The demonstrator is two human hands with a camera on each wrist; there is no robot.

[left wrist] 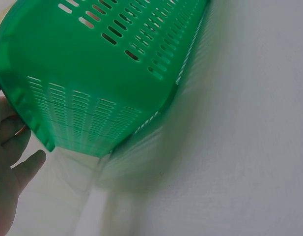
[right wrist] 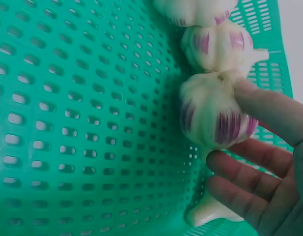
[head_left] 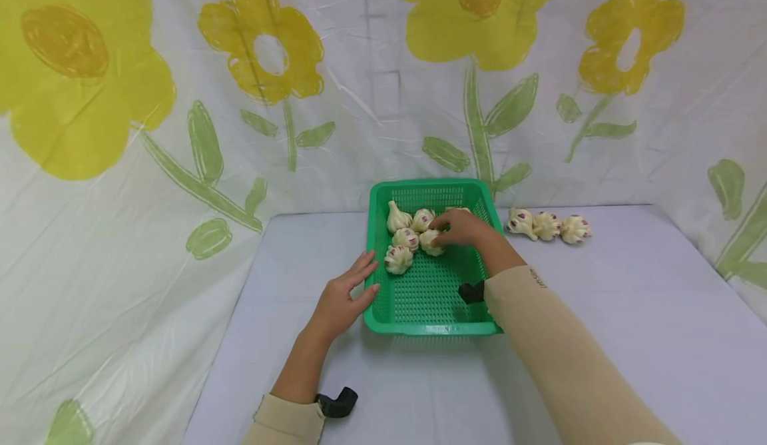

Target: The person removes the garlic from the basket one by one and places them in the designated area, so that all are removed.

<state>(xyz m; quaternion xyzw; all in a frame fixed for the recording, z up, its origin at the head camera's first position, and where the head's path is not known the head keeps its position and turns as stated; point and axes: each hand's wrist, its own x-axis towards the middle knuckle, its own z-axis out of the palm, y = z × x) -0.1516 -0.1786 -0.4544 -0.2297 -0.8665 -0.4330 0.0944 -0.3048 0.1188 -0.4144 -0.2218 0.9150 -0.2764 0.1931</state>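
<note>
A green plastic basket [head_left: 434, 329] with slotted sides stands on the table. Several garlic bulbs [head_left: 398, 259], cream with purple streaks, lie in its far and left part. My right hand [head_left: 463, 227] reaches inside and pinches one garlic bulb [right wrist: 215, 113] between thumb and fingers, beside the others. Behind that hand another bulb [head_left: 458, 210] is partly hidden. With fingers extended, my left hand [head_left: 338, 302] rests against the basket's left rim [head_left: 370, 298]; in the left wrist view its thumb [left wrist: 32, 166] stands away from the rim.
Three more garlic bulbs [head_left: 546, 226] sit in a row on the white table [head_left: 629, 312], right of the basket near the back edge. A white curtain [head_left: 359, 145] with yellow flowers hangs behind the table. Black wrist mounts [head_left: 338, 403] stick out at both sleeves.
</note>
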